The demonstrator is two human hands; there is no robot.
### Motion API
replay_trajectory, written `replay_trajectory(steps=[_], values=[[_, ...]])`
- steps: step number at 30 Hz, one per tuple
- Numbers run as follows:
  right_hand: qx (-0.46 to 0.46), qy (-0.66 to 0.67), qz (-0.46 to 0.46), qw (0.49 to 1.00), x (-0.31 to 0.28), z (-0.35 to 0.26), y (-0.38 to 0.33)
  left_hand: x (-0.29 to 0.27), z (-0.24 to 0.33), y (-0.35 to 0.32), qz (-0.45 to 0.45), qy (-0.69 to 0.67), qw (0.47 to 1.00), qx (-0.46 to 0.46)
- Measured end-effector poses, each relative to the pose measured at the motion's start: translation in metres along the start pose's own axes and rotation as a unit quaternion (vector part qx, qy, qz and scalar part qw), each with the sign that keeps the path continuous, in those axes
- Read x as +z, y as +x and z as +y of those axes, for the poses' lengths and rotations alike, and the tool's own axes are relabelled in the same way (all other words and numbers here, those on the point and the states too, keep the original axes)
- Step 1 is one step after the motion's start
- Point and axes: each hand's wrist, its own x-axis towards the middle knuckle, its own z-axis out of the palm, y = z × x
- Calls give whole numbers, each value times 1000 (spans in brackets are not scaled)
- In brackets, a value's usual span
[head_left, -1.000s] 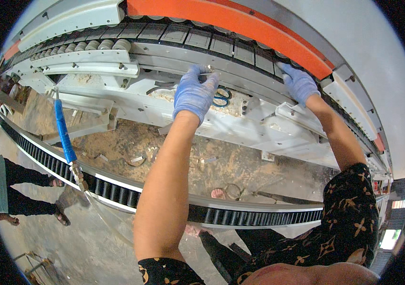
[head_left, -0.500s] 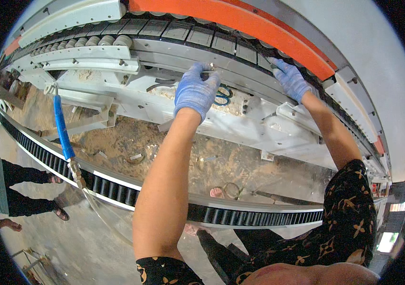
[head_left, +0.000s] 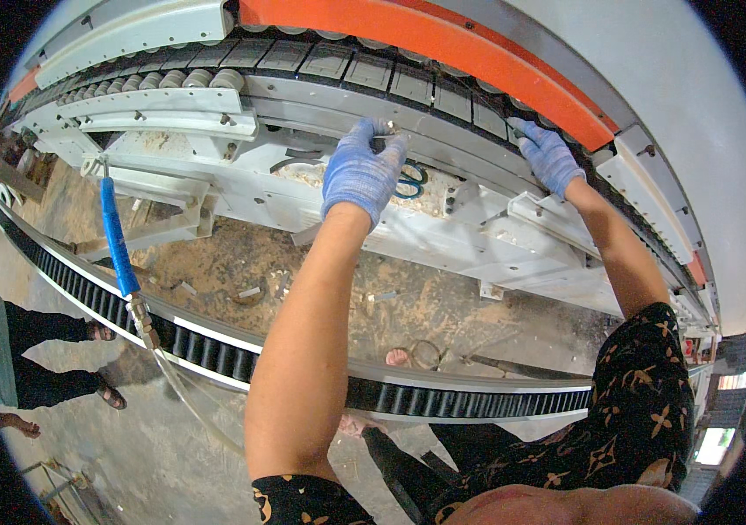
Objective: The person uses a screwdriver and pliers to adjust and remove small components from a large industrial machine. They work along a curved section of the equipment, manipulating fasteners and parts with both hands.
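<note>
Blue-gloved hands; black, gold-patterned sleeves

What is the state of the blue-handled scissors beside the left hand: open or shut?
Cannot tell. The scissors show two loop handles close together, beside the left hand, but no blades are clearly visible.

Left fingers (blue-gloved) curl beside blue loops, right fingers at the slatted track.

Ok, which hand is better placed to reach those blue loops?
Probably the left hand: it's beside the blue loops, though it may hold something small. The right hand is farther away, by the slatted track.
</note>
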Motion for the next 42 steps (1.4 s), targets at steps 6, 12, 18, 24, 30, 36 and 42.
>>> replay_trajectory(steps=[6, 12, 18, 24, 30, 36, 42], values=[[-60, 26, 93, 994, 20, 21, -22, 8, -1, 3, -2, 13, 1000, 7], [-21, 101, 8, 995, 17, 8, 8, 9, 3, 1, -13, -2, 1000, 6], [-20, 165, -5, 986, 11, 13, 7, 9, 5, 1, -14, 11, 1000, -1], [39, 126, -32, 991, 5, 5, -1, 6, 1, -2, 2, -12, 1000, 16], [18, 112, 43, 993, 5, 30, -35, 8, 4, -2, 3, 25, 1000, 10], [-53, 120, 40, 991, 21, -9, 5, 4, -5, 1, -8, 7, 1000, 2], [-56, 103, 32, 993, 26, 5, 13, 1, 7, -3, -11, 24, 1000, -10]])
